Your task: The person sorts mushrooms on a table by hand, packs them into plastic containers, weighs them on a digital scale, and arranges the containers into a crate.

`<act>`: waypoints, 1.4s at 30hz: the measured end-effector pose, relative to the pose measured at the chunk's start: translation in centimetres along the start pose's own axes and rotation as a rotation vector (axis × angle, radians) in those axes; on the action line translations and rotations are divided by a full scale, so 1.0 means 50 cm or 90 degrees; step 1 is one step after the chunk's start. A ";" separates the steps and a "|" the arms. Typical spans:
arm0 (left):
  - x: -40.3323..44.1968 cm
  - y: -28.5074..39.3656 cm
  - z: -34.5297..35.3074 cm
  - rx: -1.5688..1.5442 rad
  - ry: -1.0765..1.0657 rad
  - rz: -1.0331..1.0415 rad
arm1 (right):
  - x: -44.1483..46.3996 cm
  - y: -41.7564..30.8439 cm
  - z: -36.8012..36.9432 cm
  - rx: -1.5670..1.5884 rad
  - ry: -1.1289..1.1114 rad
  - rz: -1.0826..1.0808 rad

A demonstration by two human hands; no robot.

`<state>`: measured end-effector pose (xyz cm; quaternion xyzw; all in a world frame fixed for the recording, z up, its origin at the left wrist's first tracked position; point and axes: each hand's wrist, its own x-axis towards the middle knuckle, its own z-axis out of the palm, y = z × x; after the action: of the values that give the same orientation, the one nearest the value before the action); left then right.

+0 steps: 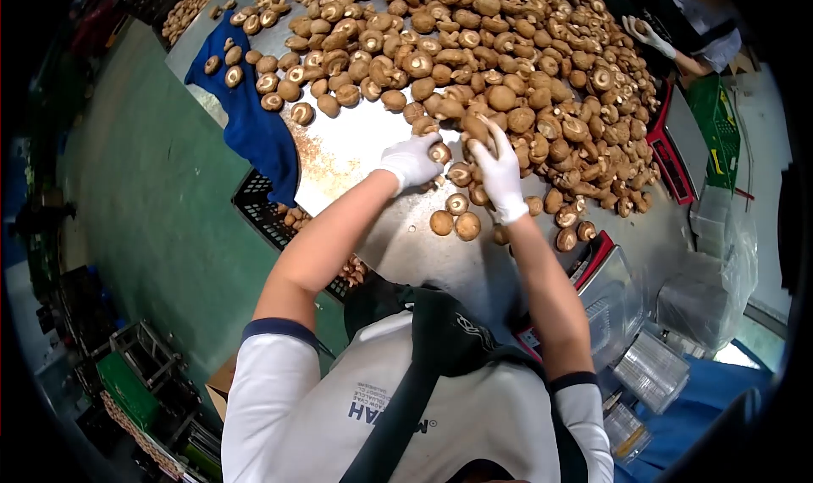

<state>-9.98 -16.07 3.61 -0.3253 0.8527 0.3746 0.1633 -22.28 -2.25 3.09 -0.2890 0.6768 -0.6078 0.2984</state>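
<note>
A large heap of brown shiitake mushrooms [500, 98] covers the far part of the metal table [373, 136]. My left hand [410, 162], in a white glove, reaches to the heap's near edge with its fingers closed around a mushroom [439, 153], pale underside showing. To its right, my right hand [500, 171], also gloved, has thumb and fingers closed on another mushroom [475, 129]. Several loose mushrooms lie between and just below the hands, among them one [467, 226] with its cap up.
A blue cloth [258, 136] hangs over the table's left edge, above a black crate [258, 199] holding mushrooms. Another person's gloved hand [649, 36] is at the far right of the heap. Red-edged scales [677, 144] and clear plastic containers [650, 369] stand on the right.
</note>
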 end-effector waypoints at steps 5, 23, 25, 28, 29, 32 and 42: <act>0.018 -0.102 0.017 -0.692 -0.163 0.068 | -0.134 -0.021 -0.086 0.584 -0.047 0.256; -0.232 0.428 0.200 -0.686 -0.628 0.299 | -0.568 -0.215 -0.350 0.342 0.198 -0.064; -0.246 0.531 0.243 -0.536 -0.546 0.483 | -0.617 -0.230 -0.400 0.220 0.345 -0.093; -0.270 0.633 0.334 -0.370 -0.345 0.668 | -0.657 -0.221 -0.457 -0.052 0.546 -0.139; -0.252 0.646 0.393 -0.314 -0.266 0.747 | -0.672 -0.192 -0.478 -0.168 0.588 -0.093; -0.248 0.644 0.455 0.102 -0.111 0.780 | -0.690 -0.072 -0.522 -0.529 0.560 0.023; -0.188 0.347 0.264 -0.111 0.248 0.691 | -0.560 -0.194 -0.446 -0.546 0.647 -0.103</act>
<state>-14.34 6.66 8.96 0.0830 0.8776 0.4070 -0.2391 -20.52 32.47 16.05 -0.1098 0.8909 -0.3662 -0.2453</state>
